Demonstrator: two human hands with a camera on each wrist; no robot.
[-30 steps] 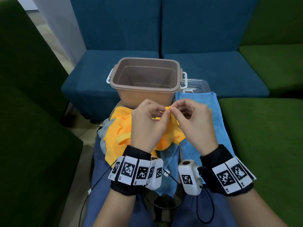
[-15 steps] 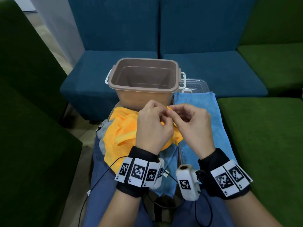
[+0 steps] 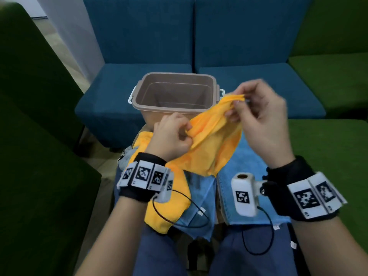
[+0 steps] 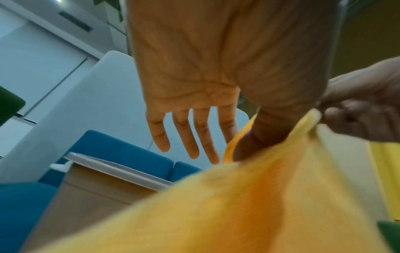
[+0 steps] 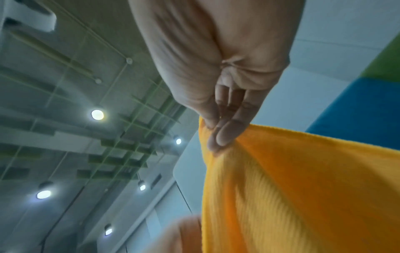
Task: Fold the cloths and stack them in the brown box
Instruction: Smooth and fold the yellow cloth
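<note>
The brown box (image 3: 175, 96) stands open and empty beyond my knees, its side also visible in the left wrist view (image 4: 97, 184). An orange cloth (image 3: 211, 140) stretches between my hands in front of it. My right hand (image 3: 237, 102) pinches one corner up by the box's right rim, seen closely in the right wrist view (image 5: 214, 137). My left hand (image 3: 187, 130) pinches the cloth's edge lower and to the left; its other fingers (image 4: 194, 137) stretch out. More orange fabric (image 3: 169, 212) lies on my lap under the left wrist.
Blue cloths (image 3: 245, 156) lie spread over my lap, and a grey cloth (image 3: 127, 156) shows at the left. Blue seats (image 3: 258, 86) stand behind the box. Green seats (image 3: 328, 156) flank me on both sides.
My hands were together at one corner of the orange cloth. They have drawn apart: the right rose up and right with the corner, and the left slid down along the edge.
</note>
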